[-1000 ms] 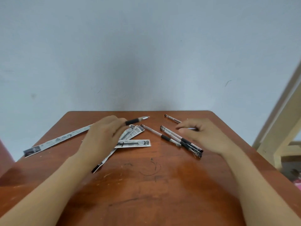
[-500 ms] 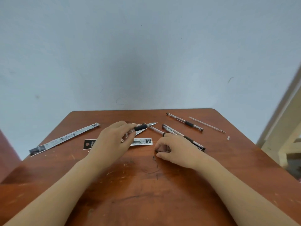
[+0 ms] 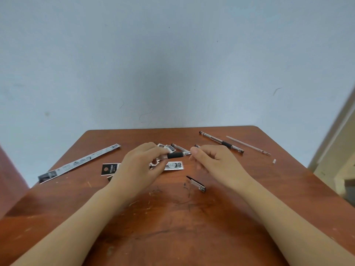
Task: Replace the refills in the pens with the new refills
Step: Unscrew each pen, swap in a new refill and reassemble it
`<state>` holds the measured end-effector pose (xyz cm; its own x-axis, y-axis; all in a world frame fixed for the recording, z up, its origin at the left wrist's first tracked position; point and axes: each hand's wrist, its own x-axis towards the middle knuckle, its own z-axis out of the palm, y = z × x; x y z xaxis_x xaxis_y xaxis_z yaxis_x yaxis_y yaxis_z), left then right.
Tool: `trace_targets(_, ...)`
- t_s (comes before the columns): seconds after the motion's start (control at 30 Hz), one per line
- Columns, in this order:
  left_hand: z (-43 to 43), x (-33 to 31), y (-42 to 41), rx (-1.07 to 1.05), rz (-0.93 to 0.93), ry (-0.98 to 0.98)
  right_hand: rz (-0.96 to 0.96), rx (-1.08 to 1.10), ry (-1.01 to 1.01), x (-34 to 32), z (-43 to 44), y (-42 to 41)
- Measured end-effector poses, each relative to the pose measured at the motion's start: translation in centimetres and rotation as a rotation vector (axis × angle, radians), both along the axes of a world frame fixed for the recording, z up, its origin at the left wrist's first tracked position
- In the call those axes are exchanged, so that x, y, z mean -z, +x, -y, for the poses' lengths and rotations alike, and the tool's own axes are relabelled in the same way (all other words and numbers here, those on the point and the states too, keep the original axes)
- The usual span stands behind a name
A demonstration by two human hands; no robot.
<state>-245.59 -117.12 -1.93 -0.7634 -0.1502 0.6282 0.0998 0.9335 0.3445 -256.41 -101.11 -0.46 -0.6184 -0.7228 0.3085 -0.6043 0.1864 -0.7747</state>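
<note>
My left hand grips a clear pen with a black rubber grip just above the table, tip pointing right. The thumb and fingers of my right hand pinch that pen's metal tip end. A clear pen cap with a black clip lies on the wooden table below my right hand. Another pen and a thin bare refill lie at the far right. The ends of two more pens show behind my hands.
A long refill packet lies at the far left, and shorter opened packets lie under and beside my left hand. A tiny white piece sits near the right edge. A pale wall stands behind the table.
My right hand left the pen cap on the table and rose to the tip of the pen. My left hand lifted the pen slightly and turned it level.
</note>
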Motion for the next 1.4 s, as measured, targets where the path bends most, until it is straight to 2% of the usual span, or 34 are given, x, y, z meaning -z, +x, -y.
trace_targets(0.3, -0.41, -0.04, -0.01, 0.060, 0.006, -0.029, 0.178, -0.028, -0.003, 0.15, 0.30, 0.25)
trace_targets(0.57, -0.33, 0.08, -0.03, 0.088, 0.048, -0.110, 0.203, -0.044, -0.062, 0.05, 0.21, 0.21)
trace_targets(0.83, -0.41, -0.34, 0.36, 0.121, 0.088, -0.197, 0.148, -0.088, -0.041, 0.01, -0.13, 0.14)
trace_targets(1.17, 0.24, -0.32, 0.37, 0.186, 0.166, -0.084, 0.053, -0.136, 0.036, -0.33, -0.63, 0.37)
trace_targets(1.3, 0.32, -0.32, 0.55, 0.162, 0.239, -0.121, -0.046, -0.115, 0.102, -0.16, -0.39, 0.40)
trace_targets(1.4, 0.00, -0.37, 0.46, 0.141, 0.223, -0.102, -0.027, -0.117, 0.112, -0.20, -0.31, 0.21)
